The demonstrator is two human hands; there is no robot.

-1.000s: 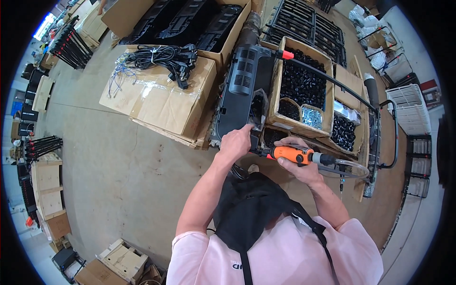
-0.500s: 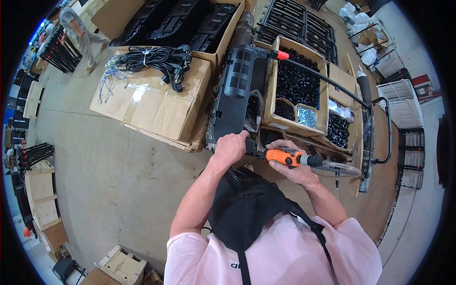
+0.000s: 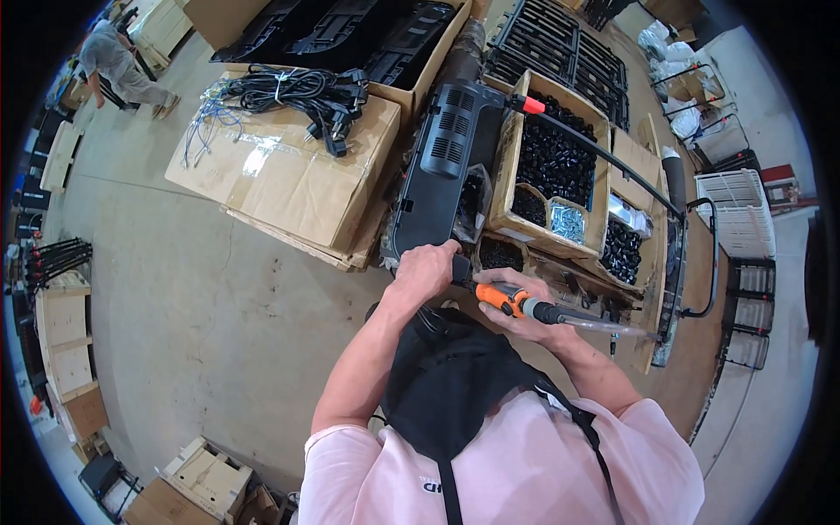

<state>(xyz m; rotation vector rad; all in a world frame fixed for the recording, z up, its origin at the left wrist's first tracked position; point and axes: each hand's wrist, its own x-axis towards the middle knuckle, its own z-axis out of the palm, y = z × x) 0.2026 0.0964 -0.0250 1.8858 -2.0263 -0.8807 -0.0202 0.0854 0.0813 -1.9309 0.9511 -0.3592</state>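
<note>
A long black plastic housing (image 3: pixel 426 207) with vent slots lies lengthwise in front of me. My left hand (image 3: pixel 425 272) is closed over its near right corner, beside a small black block (image 3: pixel 460 269). My right hand (image 3: pixel 528 297) grips an orange power screwdriver (image 3: pixel 499 298) with a grey rear end and a clear air hose (image 3: pixel 604 326) trailing right. The driver's front end points left at the block. My left fingers and the block partly hide the tip, so I cannot tell whether it touches a screw. Dark cables (image 3: pixel 430 322) hang below my left hand.
Left of the housing, a cardboard box (image 3: pixel 289 188) carries coiled black power cords (image 3: pixel 297 92). To the right, a wooden bin (image 3: pixel 500 188) holds black parts and silver screws (image 3: pixel 567 221). A black tubular frame (image 3: pixel 612 157) reaches over it. A person (image 3: pixel 122 66) is at the far left.
My right hand and the screwdriver have moved slightly left, toward the block, and the driver's rear end has dipped. My left hand keeps its hold. The distant person has moved left and bent over.
</note>
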